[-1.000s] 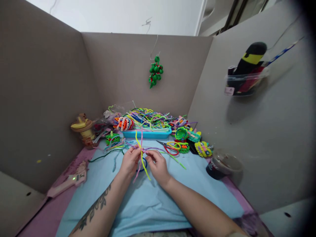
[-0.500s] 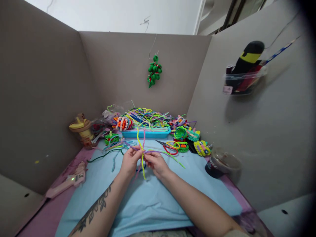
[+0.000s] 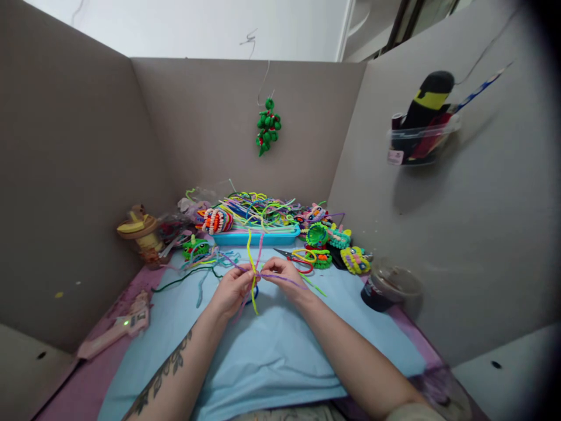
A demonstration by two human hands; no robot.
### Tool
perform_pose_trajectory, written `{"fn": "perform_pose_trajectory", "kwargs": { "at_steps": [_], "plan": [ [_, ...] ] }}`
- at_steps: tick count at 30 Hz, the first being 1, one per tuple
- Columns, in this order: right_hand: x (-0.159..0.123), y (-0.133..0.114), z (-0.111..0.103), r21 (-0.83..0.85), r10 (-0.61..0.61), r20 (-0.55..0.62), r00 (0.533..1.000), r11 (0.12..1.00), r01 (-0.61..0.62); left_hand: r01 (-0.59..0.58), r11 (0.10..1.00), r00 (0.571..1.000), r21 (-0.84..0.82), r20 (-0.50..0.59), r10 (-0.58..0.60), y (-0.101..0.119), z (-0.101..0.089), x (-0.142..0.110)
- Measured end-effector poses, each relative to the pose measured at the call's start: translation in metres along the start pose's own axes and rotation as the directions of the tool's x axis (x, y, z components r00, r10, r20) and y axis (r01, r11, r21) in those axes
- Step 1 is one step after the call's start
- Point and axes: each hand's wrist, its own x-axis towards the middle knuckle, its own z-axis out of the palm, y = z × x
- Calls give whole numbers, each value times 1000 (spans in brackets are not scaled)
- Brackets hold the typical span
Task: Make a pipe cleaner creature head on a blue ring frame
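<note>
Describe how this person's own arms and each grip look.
The left forearm carries a dark, leafy tattoo; the right forearm shows no marking. Left grip and right grip are ungloved hands, with no watch or bracelet at either wrist. A pale sleeve shows near the right elbow.

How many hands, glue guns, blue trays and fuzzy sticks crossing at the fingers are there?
Hands: 2 (left hand, right hand)
Fuzzy sticks I can make out: 3 (yellow stick, pink stick, purple stick)
Glue gun: 1
Blue tray: 1
Total: 7
</note>
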Motion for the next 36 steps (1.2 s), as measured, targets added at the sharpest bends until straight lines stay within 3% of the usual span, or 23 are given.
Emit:
{"fn": "perform_pose_trajectory", "kwargs": {
  "at_steps": [8,11,17,25,29,36],
  "plan": [
    [-1,-4,-7,-149,-94,17,995,984,95,46,999,999,20,0,-46,-2,-3,3],
    [-2,-6,-6,-94,-55,60,997,994,61,17,999,999,27,51,-19,-1,-1,3],
    [-2,1,2,180,0,156,988,983,-28,7,1000,995,21,102,-10,-1,6,-2],
    [-8,-7,1,87,-69,243,967,995,49,10,1000,997,8,75,-11,0,7,-1],
    [-7,-1,3,123,-14,203,979,992,-11,-7,999,996,35,84,4,-2,5,1],
    [-2,8,4,135,91,245,965,983,-126,21,997,992,71,125,-30,-2,4,-1]
  ]
}}
